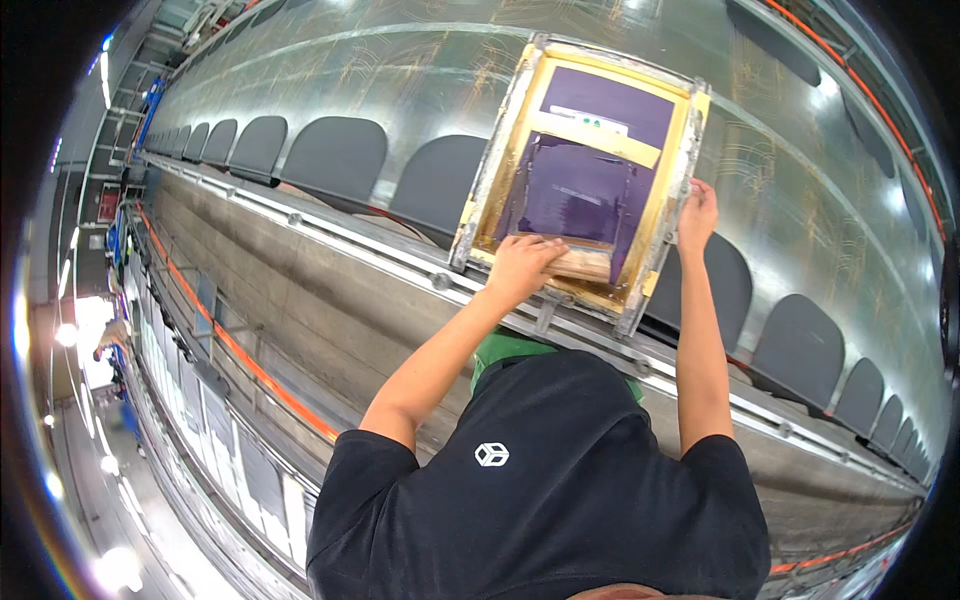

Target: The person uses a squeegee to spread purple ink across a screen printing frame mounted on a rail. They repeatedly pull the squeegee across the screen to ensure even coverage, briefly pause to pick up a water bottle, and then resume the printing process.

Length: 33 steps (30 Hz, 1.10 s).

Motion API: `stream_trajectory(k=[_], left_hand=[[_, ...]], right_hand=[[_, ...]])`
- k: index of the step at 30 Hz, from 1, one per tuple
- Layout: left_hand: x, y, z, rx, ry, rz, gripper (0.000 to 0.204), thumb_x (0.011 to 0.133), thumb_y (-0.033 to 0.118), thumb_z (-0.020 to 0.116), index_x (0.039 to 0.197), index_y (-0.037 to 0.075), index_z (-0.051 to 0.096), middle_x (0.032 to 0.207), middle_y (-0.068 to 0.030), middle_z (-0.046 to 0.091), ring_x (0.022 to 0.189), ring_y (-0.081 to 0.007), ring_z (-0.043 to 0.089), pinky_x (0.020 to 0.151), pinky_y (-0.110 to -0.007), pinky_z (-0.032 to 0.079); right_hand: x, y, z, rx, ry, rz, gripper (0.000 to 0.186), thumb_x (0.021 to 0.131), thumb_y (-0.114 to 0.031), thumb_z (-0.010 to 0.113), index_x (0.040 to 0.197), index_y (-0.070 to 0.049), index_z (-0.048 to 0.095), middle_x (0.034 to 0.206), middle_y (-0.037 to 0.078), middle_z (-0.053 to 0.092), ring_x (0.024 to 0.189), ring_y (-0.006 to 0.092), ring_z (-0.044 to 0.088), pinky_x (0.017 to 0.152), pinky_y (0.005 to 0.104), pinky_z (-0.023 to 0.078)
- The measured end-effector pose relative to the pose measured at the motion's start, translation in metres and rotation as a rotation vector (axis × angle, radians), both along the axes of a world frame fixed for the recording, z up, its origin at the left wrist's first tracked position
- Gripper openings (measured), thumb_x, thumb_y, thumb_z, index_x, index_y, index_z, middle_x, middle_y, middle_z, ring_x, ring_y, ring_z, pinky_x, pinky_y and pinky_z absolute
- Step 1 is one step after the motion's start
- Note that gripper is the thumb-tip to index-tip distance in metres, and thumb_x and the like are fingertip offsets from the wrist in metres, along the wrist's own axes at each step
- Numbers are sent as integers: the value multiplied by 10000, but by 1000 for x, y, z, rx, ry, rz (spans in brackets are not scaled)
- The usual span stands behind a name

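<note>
A screen printing frame (690, 140) lies on the long table before me, its rim patched and worn and its inner edges covered with yellow tape. Purple mesh (612, 95) fills it, with a wet-looking dark square in the middle. My left hand (522, 268) is closed on the left part of a wooden squeegee (588, 262), which rests inside the frame at its near end. On the frame's right side rail, my right hand (697, 215) has its fingers curled over the edge. Part of the squeegee is hidden under my left hand.
Dark grey rounded fabric pieces (335, 158) lie in a row along the table (440, 90), on both sides of the frame. A metal rail (340, 245) runs along the near table edge. Behind me to the left, an orange line (265, 375) follows another long table.
</note>
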<state>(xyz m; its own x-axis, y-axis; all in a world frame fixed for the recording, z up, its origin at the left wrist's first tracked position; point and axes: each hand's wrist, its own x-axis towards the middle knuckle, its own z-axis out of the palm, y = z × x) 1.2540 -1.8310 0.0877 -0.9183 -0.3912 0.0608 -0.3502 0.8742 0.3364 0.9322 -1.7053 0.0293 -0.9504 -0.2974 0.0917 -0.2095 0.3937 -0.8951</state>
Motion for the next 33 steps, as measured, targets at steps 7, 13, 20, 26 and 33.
stream_trajectory(k=[7, 13, 20, 26, 33], left_hand=[[88, -131, -8, -104, 29, -39, 407, 795, 68, 632, 1170, 208, 705, 1213, 38, 699, 1097, -196, 644, 836, -373, 484], [119, -143, -12, -133, 73, -207, 388, 832, 125, 640, 1207, 218, 683, 1262, 37, 674, 1129, -220, 628, 899, -380, 455], [-5, -221, 6, 75, -174, -52, 336, 808, 129, 625, 1114, 205, 740, 1031, -98, 730, 922, -287, 694, 833, -447, 532], [-64, -245, 3, -33, -99, -111, 312, 787, 138, 681, 1088, 186, 748, 969, -98, 728, 906, -318, 680, 795, -428, 533], [37, -172, -10, -133, -50, -109, 341, 807, 65, 665, 1090, 234, 756, 1126, 18, 726, 1009, -197, 669, 792, -361, 487]], right_hand=[[94, -127, -9, 52, -122, -81, 227, 1003, -222, 515, 1118, -96, 666, 950, 177, 694, 871, 306, 661, 828, 392, 487], [94, -139, -11, 98, -73, -102, 240, 996, -247, 526, 1124, -111, 677, 951, 197, 699, 887, 362, 670, 801, 432, 492], [93, -141, -12, 29, 91, -135, 227, 979, -248, 547, 1110, -121, 682, 903, 200, 693, 847, 374, 672, 771, 434, 494], [92, -134, -6, 97, -96, -121, 241, 974, -266, 552, 1103, -110, 684, 848, 195, 689, 786, 377, 673, 740, 424, 500], [92, -137, -2, 32, -56, -156, 241, 995, -286, 536, 1115, -136, 682, 664, 124, 596, 600, 235, 580, 639, 381, 457]])
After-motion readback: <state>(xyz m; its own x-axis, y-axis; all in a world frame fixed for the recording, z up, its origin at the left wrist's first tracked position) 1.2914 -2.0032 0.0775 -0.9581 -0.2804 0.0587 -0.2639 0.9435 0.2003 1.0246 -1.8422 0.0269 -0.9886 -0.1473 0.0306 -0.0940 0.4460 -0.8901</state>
